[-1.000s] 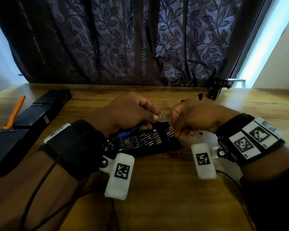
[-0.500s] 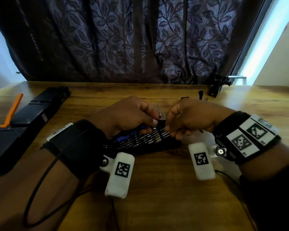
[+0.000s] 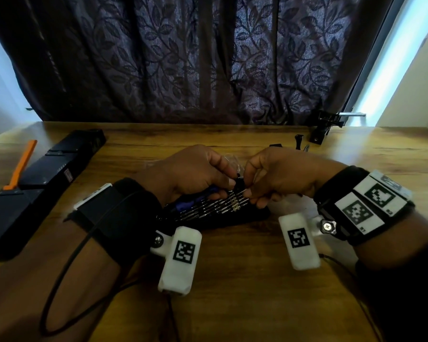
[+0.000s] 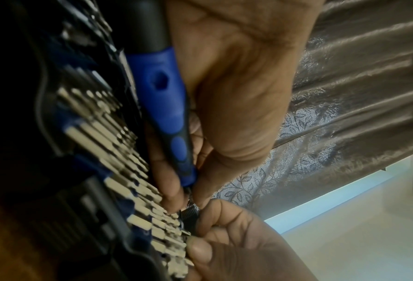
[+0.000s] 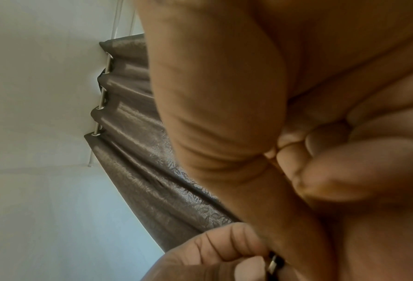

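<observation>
firstly, dark leaf-patterned curtain [image 3: 208, 58] at back; wooden table [image 3: 232, 280]; long black box [image 3: 35, 188] far left, orange tool [image 3: 22, 164] lying on it; open bit case [image 3: 215, 214] beneath both hands. left hand [image 3: 190, 169] grips blue screwdriver [image 4: 167, 106] over the case; right hand [image 3: 282, 176] pinches ribbed black piece [image 4: 188, 215] at its tip.

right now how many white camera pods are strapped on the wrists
2. The left pod hangs off the left wristband, just in front of the bit case. The right pod hangs off the right wristband. None looks hidden.
</observation>
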